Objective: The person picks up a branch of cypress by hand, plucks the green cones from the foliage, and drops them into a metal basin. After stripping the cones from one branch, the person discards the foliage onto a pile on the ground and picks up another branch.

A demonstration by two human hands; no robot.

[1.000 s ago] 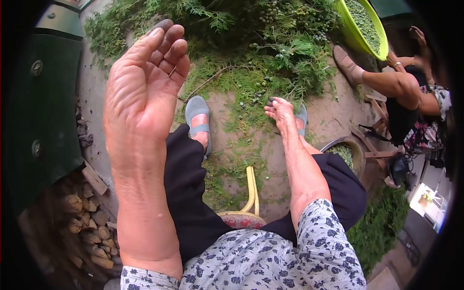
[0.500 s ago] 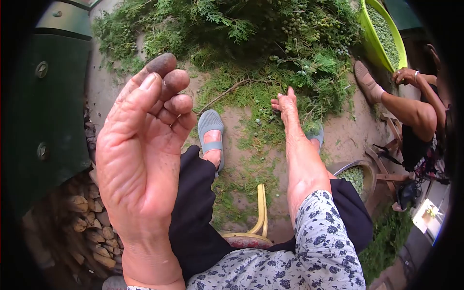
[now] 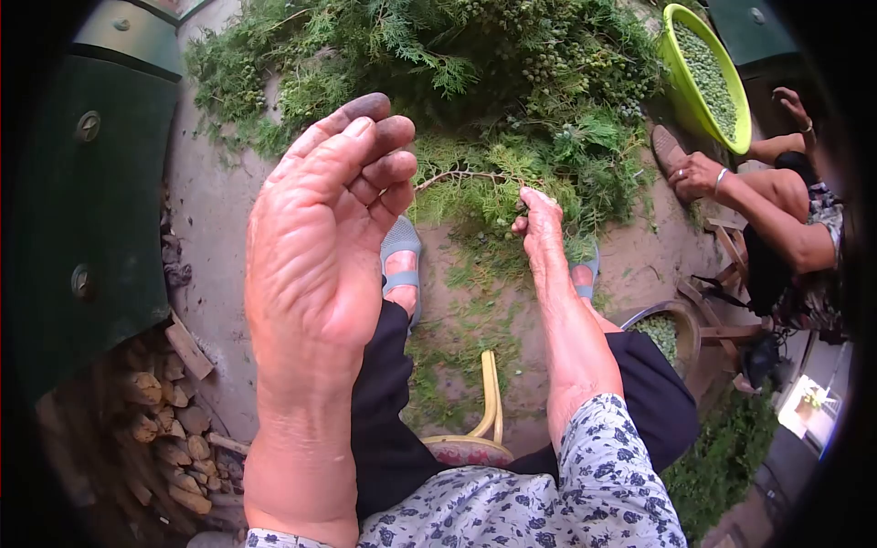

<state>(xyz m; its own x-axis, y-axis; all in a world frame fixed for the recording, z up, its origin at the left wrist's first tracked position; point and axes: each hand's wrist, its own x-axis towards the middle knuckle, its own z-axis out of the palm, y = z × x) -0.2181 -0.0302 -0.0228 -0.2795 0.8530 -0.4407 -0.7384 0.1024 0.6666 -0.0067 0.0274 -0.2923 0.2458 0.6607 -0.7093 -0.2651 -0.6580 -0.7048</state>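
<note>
1. Head view, surface and room: brown ground [image 3: 461,251] strewn with green sprigs; dark green panels [image 3: 123,210] stand left, with stacked firewood [image 3: 178,447] near left.
2. A pile of leafy branches [image 3: 411,68] with berries spreads across the far middle; a bare-stemmed branch [image 3: 461,173] lies at its near edge.
3. The left hand [image 3: 329,219], raised with fingers loosely curled, is empty and blocks some ground. The right hand [image 3: 539,215], half curled, meets the branch; whether it grips, I cannot tell.
4. A yellow-green tub [image 3: 674,68] of berries stands far right, a basin [image 3: 692,342] of berries near right.
5. Since half a second ago, the left hand has shifted right, overlapping the left shoe [image 3: 402,242]; a co-worker's hand [image 3: 696,173] has left the tub's rim for their shoe.
</note>
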